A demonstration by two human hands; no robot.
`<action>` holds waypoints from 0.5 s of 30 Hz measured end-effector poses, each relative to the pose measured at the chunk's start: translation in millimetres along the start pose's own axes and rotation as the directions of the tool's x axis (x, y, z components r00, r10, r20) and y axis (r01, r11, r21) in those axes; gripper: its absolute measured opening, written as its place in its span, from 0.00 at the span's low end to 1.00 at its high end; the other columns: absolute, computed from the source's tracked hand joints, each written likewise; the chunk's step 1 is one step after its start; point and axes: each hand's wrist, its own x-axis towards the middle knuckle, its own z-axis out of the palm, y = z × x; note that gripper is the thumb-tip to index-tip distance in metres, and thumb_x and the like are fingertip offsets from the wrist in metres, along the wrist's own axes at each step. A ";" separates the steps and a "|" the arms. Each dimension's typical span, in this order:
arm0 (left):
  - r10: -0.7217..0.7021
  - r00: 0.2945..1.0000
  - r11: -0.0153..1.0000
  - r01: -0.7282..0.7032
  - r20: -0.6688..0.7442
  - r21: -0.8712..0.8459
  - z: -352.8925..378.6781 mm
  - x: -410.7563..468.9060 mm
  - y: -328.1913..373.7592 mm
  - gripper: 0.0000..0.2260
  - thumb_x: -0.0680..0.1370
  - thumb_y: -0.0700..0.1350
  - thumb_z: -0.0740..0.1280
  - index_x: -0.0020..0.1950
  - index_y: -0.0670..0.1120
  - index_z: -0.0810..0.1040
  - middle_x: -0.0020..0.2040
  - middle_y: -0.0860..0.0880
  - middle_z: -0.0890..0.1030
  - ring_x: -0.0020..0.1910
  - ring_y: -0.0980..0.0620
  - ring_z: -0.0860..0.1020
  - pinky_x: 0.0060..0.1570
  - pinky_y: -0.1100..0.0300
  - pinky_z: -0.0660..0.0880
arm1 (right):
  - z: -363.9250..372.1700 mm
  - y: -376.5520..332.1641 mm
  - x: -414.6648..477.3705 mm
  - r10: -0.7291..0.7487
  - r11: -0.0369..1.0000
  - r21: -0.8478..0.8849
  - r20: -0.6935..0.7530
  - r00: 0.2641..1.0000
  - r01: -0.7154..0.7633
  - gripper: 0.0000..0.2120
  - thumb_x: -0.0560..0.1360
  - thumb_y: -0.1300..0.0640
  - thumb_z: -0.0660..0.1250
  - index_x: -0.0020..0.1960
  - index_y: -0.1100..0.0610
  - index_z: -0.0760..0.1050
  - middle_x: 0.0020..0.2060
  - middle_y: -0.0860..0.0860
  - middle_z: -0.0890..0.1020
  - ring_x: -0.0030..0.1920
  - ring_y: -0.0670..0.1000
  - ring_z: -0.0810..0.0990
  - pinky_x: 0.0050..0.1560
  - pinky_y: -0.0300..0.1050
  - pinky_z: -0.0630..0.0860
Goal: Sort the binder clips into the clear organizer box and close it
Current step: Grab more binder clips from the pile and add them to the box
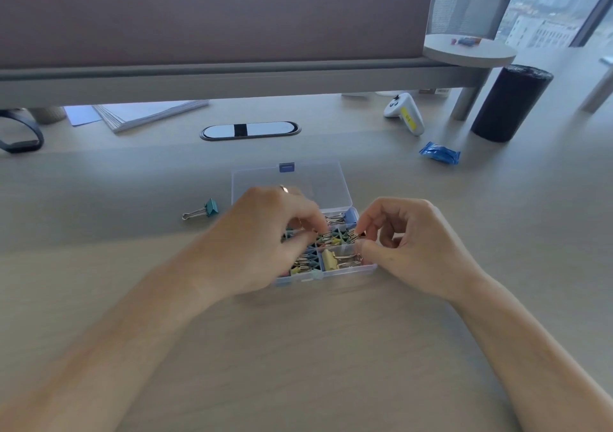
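Two hands pinching binder clips (335,241), left hand (262,242) hiding half organizer box (351,270), right hand (408,249) at edge, teal clip (210,208) outside

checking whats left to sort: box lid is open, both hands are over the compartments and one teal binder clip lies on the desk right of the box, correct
Not quite: the head view shows the teal binder clip on the desk left of the organizer box, not right. The lid is open, and left hand and right hand are over the compartments.
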 end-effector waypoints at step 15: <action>-0.379 0.925 0.888 0.360 0.015 0.287 -46.4 -2.3 -89.2 0.11 0.76 0.42 0.74 0.53 0.58 0.82 0.48 0.56 0.82 0.48 0.56 0.80 0.46 0.62 0.72 | 14.8 -1.2 1.5 0.037 0.999 0.017 -0.114 0.993 -0.035 0.11 0.73 0.62 0.73 0.38 0.47 0.82 0.33 0.44 0.83 0.31 0.51 0.77 0.34 0.47 0.78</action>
